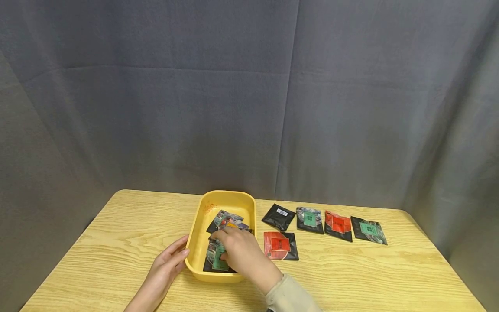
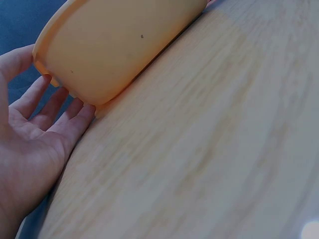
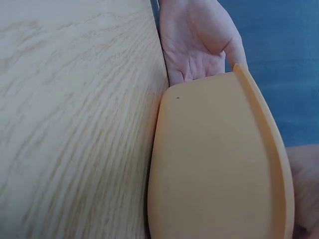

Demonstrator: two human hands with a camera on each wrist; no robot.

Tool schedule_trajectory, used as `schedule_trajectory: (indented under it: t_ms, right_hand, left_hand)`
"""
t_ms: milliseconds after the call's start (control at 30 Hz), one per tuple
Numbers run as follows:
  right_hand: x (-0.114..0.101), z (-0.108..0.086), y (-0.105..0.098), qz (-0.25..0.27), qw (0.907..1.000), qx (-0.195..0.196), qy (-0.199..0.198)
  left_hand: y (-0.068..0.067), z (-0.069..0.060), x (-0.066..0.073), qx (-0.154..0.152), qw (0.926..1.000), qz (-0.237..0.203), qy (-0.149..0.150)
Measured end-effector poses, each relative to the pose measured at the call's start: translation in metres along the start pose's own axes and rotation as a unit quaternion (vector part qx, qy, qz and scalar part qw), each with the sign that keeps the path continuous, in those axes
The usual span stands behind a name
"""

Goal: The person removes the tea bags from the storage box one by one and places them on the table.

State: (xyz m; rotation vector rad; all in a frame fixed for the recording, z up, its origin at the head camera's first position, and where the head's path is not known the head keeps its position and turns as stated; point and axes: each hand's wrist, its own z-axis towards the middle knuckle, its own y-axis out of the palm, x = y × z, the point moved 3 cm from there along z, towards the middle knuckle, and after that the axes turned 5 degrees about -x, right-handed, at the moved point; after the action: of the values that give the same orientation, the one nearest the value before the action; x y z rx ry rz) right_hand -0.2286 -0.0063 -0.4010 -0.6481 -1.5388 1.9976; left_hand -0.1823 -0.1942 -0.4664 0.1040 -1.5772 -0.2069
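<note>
A yellow plastic bin (image 1: 222,277) stands on the table with several flat packets inside. One packet with a green label (image 1: 220,258) lies at its near end; a dark patterned packet (image 1: 225,218) lies farther back. My left hand (image 1: 166,263) touches the bin's left outer side with spread fingers. In the left wrist view its fingertips (image 2: 88,110) rest along the bin's outer wall. My right hand (image 1: 242,251) reaches into the bin over the packets, thumb and forefinger apart. Other fingertips are hidden, so whether it grips a packet cannot be seen. In the right wrist view the wall mostly hides it.
Right of the bin, a row holds a black packet with a white sticker (image 1: 279,217), a green-label packet (image 1: 309,219), a red packet (image 1: 338,225) and another green-label packet (image 1: 368,230). A red-and-black packet (image 1: 280,245) lies nearer. A grey curtain (image 1: 234,108) hangs behind.
</note>
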Motion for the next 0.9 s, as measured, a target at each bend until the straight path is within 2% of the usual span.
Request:
schedule_trajectory:
  t_ms: [200,533,767,900]
  right_hand:
    - [0.004,0.000,-0.003,0.033,0.9993,0.012,0.014]
    - [0.007,-0.007,-0.022,0.148,0.9881,-0.025,0.035]
    - [0.005,-0.014,-0.032,0.152,0.9874,-0.017,0.041]
    - [0.007,-0.017,-0.034,0.153,0.9865,-0.014,0.057]
  left_hand:
    - [0.000,0.000,0.000,-0.003,1.0000,-0.001,0.002]
    - [-0.001,-0.001,0.000,0.000,0.9999,-0.010,0.011]
    - [0.000,-0.001,0.001,-0.004,0.9999,-0.008,0.009]
    - [0.000,-0.001,0.001,-0.003,0.9999,-0.007,0.008]
